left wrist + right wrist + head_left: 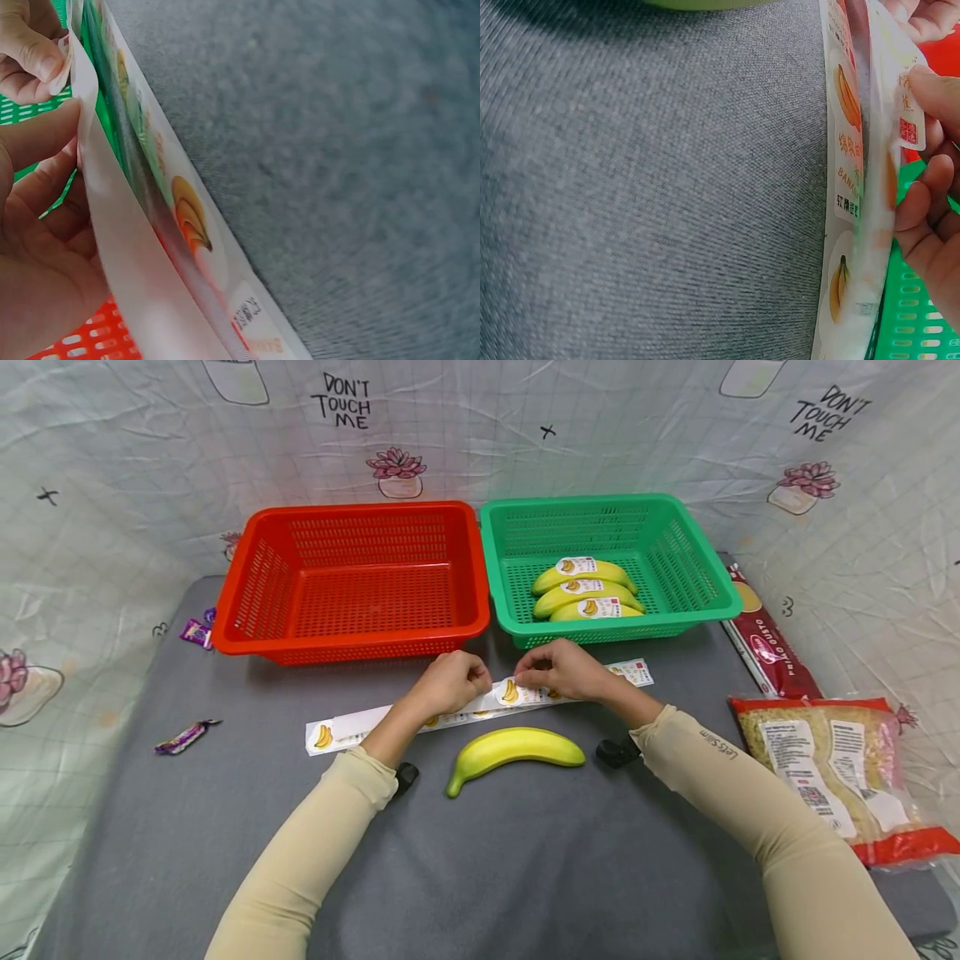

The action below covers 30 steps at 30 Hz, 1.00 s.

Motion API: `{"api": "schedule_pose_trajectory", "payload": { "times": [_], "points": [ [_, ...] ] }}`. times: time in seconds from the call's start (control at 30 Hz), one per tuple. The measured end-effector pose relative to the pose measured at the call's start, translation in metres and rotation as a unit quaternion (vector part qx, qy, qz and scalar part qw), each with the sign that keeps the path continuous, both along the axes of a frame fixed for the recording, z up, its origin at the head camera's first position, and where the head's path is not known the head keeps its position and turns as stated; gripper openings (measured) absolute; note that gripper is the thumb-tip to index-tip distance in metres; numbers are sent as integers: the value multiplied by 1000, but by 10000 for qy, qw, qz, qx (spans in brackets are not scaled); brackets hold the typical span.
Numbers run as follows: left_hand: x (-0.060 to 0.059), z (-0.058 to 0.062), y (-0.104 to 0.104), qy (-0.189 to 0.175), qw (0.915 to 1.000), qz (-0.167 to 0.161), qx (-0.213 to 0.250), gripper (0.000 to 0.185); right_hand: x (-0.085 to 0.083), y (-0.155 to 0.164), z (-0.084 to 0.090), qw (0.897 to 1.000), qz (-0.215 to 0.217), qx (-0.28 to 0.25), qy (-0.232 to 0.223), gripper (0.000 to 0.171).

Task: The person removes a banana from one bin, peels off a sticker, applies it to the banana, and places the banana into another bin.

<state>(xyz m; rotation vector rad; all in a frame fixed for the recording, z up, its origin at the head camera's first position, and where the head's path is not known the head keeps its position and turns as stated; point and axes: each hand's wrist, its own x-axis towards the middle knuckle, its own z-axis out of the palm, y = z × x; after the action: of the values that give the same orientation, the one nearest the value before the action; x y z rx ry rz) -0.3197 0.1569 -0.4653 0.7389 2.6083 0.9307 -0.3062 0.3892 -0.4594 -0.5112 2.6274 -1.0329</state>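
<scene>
Both hands work on a long white strip of banana stickers (322,737) in front of the baskets. My left hand (452,682) pinches the upper length of the strip between thumb and fingers; its blank backing (124,255) faces the left wrist camera. With thumb and fingertips, my right hand (564,670) pinches a banana sticker (911,112) whose end lifts off the backing. A second length of printed strip (844,135) lies below on the table. One yellow banana (517,749) with a greenish stem lies nearer to me, below the strip.
Three stickered bananas (585,587) lie in the green basket (690,539) at the back right. Left of it stands a red basket (352,639). Small purple wrapped sweets (183,737) lie at left; a red packet (776,647) and a clear food bag (840,777) lie at right.
</scene>
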Motion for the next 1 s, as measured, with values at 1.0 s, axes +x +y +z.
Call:
{"api": "schedule_pose_trajectory", "payload": {
  "times": [1.0],
  "points": [
    [-4,-10,-5,-17,9996,198,-218,9,5,10,1,9979,-203,-561,236,13]
  ]
}}
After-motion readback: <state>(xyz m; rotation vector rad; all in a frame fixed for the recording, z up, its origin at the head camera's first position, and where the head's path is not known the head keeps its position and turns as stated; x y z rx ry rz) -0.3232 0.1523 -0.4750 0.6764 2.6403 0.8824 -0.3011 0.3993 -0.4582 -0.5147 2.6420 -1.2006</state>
